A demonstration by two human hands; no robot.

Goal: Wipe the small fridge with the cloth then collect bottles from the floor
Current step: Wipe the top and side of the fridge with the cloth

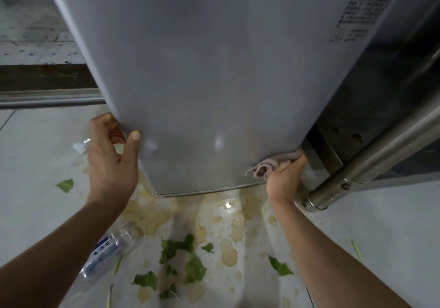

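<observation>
- Small fridge [214,81] — grey, smooth-sided cabinet, standing on the floor between the two hands; judged heavy and rigid, its glossy face slippery to bare skin, so best steadied by an edge rather than the flat panel.
- Left hand [112,162] — grip curled round the fridge's left edge, thumb laid on the front face, fingers wrapped behind; bracing, not lifting.
- Right hand [284,176] — grip pinching the cloth [264,166] against the fridge's lower right corner; fingers mostly hidden behind the corner.
- Cloth — pale pinkish, bunched in soft folds just left of the right grip; light, limp, will conform to the corner; wants a firm press to wipe at all.
- Bottle [107,253] — clear plastic, blue label, lying on its side under the left forearm, below the left grip; judged light, crushable, possibly wet; take round the body.
- Second bottle [82,146] — only a clear part shows, just left of the left grip; rest hidden by the hand.
- Floor [35,188] — pale tile, with yellowish puddles [228,250] and torn green leaves [192,269] between and below both grips — likely slick underfoot.
- Metal rail [371,155] — stainless tube with end cap, just right of the right grip, touching or nearly so; cannot tell which.
- Printed label [364,8] — upper right of fridge, illegible.
</observation>
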